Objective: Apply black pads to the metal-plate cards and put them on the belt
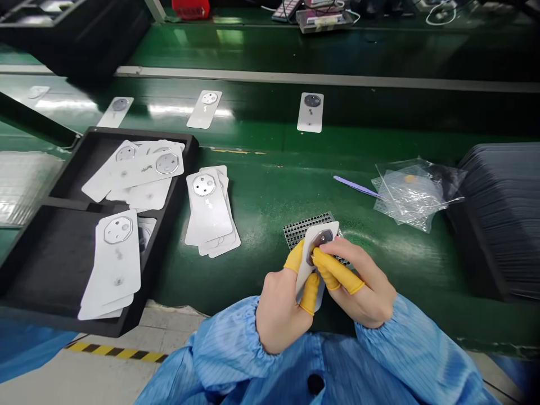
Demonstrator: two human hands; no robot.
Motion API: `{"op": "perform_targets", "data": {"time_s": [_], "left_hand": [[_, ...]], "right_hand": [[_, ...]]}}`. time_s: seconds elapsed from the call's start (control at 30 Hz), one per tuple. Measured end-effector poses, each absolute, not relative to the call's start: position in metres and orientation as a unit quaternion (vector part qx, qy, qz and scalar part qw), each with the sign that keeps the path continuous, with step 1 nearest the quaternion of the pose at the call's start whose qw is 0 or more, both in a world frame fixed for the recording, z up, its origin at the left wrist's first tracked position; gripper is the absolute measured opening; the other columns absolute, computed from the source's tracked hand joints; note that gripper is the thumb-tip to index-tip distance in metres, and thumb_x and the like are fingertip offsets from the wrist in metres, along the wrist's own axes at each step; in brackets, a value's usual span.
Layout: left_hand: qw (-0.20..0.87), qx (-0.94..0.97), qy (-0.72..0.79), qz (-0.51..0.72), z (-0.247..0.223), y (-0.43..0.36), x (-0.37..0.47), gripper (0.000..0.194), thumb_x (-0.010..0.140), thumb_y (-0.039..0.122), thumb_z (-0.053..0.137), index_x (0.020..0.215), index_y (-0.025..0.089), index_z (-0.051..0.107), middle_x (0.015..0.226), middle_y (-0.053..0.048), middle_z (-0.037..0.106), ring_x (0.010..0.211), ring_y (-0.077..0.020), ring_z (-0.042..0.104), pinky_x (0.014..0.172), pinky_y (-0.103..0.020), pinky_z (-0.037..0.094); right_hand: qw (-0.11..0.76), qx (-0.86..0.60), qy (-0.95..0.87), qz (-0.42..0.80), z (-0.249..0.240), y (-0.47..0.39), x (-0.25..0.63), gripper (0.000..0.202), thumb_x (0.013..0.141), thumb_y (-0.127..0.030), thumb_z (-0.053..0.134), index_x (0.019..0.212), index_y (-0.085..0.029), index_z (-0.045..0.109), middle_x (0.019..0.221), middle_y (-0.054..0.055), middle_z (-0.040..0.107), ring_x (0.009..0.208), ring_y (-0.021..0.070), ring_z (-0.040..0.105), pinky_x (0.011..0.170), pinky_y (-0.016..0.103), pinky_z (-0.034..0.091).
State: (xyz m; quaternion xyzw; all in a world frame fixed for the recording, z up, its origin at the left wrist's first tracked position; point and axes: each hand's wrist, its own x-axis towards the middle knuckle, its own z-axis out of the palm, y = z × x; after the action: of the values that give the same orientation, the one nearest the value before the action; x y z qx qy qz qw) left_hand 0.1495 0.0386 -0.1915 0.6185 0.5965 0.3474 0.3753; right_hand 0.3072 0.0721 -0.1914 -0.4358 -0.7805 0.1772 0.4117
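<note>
My left hand point(283, 306), with yellow finger cots on it, grips a white phone back cover point(311, 232) by its edges and holds it tilted. My right hand point(363, 288), also wearing yellow cots, has its fingers pinched together at the grey camera ring point(324, 238) of that cover. Whatever those fingertips hold, if anything, is hidden. Beneath the cover lies a dark sheet with rows of small round dots point(300, 229), partly covered by my hands. Left of my hands is a stack of white back covers point(210, 211) with lighter camera rings.
On the left, a black tray point(192, 149) carries several more covers. Single covers point(310, 112) lie along the green line beyond. To the right are a purple stick-like tool point(355, 185), a clear plastic bag point(415, 197) and a stack of black trays point(502, 214).
</note>
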Motion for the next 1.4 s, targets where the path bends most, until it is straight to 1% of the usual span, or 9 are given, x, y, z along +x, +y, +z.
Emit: {"op": "perform_targets", "data": {"time_s": [0.33,0.43,0.6,0.83,0.97,1.1,1.2,1.3,1.4], "left_hand": [[0.445,0.592,0.575,0.348,-0.198,0.043,0.148,0.014,0.076,0.023,0.062,0.084,0.021,0.051,0.068,-0.005,0.065,0.053,-0.0201,0.06,0.044,-0.029,0.043],[0.465,0.583,0.568,0.349,-0.203,0.041,0.152,0.015,0.075,0.024,0.064,0.083,0.022,0.051,0.063,-0.002,0.062,0.05,-0.0187,0.057,0.042,-0.028,0.041],[0.538,0.522,0.525,0.403,-0.203,0.048,0.15,0.054,0.086,0.028,0.059,0.135,0.021,0.04,0.108,-0.01,0.069,0.086,-0.024,0.069,0.07,-0.033,0.056],[0.171,0.509,0.759,0.367,-0.204,0.099,0.041,0.078,0.079,0.033,0.065,0.146,0.017,0.029,0.129,-0.016,0.057,0.117,-0.0371,0.056,0.098,-0.049,0.044],[0.082,0.56,0.799,0.204,-0.215,0.124,-0.013,0.058,0.077,0.031,0.062,0.13,0.009,0.051,0.121,-0.021,0.059,0.116,-0.0439,0.053,0.097,-0.059,0.04],[0.026,0.613,0.747,0.257,-0.215,0.113,0.002,0.036,0.079,0.033,0.062,0.107,0.01,0.061,0.141,-0.024,0.041,0.133,-0.0425,0.034,0.109,-0.059,0.026],[0.209,0.564,0.721,0.344,-0.209,0.084,0.058,0.036,0.08,0.038,0.064,0.109,0.016,0.06,0.12,-0.017,0.061,0.116,-0.0336,0.055,0.101,-0.053,0.041],[0.54,0.468,0.579,0.393,-0.211,0.061,0.123,0.067,0.072,0.042,0.074,0.127,0.017,0.047,0.128,-0.018,0.059,0.111,-0.0301,0.061,0.092,-0.046,0.051],[0.669,0.35,0.485,0.441,-0.216,0.057,0.162,0.06,0.071,0.041,0.077,0.119,0.014,0.051,0.118,-0.018,0.066,0.104,-0.0278,0.067,0.093,-0.043,0.052]], "right_hand": [[0.241,-0.406,-0.877,0.091,-0.2,0.064,0.306,0.055,0.093,-0.029,0.042,0.145,-0.011,0.032,0.145,0.023,0.038,0.134,0.0399,0.035,0.101,0.064,0.039],[0.289,-0.397,-0.851,0.185,-0.208,0.062,0.308,0.054,0.093,-0.027,0.042,0.145,-0.014,0.033,0.146,0.019,0.037,0.136,0.0341,0.034,0.105,0.056,0.04],[0.414,-0.398,-0.736,0.359,-0.215,0.069,0.314,0.044,0.096,-0.028,0.038,0.14,-0.025,0.04,0.148,0.01,0.037,0.135,0.0276,0.04,0.106,0.049,0.043],[0.358,-0.46,-0.775,0.244,-0.233,0.075,0.342,0.05,0.086,-0.02,0.062,0.134,-0.025,0.048,0.141,0.012,0.047,0.132,0.0286,0.043,0.107,0.054,0.041],[0.325,-0.434,-0.819,0.189,-0.257,0.07,0.356,0.038,0.086,-0.014,0.061,0.122,-0.022,0.057,0.138,0.013,0.05,0.134,0.0292,0.041,0.103,0.055,0.046],[0.371,-0.434,-0.801,0.181,-0.262,0.068,0.354,0.039,0.085,-0.007,0.058,0.122,-0.022,0.057,0.128,0.013,0.059,0.125,0.026,0.051,0.098,0.051,0.052],[0.412,-0.441,-0.778,0.174,-0.253,0.067,0.349,0.044,0.083,-0.004,0.059,0.123,-0.023,0.056,0.125,0.012,0.06,0.122,0.0258,0.054,0.097,0.05,0.052],[0.424,-0.433,-0.776,0.173,-0.24,0.063,0.345,0.048,0.081,-0.002,0.061,0.125,-0.021,0.056,0.127,0.013,0.059,0.122,0.0272,0.053,0.098,0.051,0.051],[0.41,-0.41,-0.791,0.192,-0.229,0.059,0.342,0.048,0.079,-0.003,0.064,0.124,-0.017,0.056,0.127,0.015,0.058,0.122,0.028,0.053,0.1,0.051,0.049]]}}
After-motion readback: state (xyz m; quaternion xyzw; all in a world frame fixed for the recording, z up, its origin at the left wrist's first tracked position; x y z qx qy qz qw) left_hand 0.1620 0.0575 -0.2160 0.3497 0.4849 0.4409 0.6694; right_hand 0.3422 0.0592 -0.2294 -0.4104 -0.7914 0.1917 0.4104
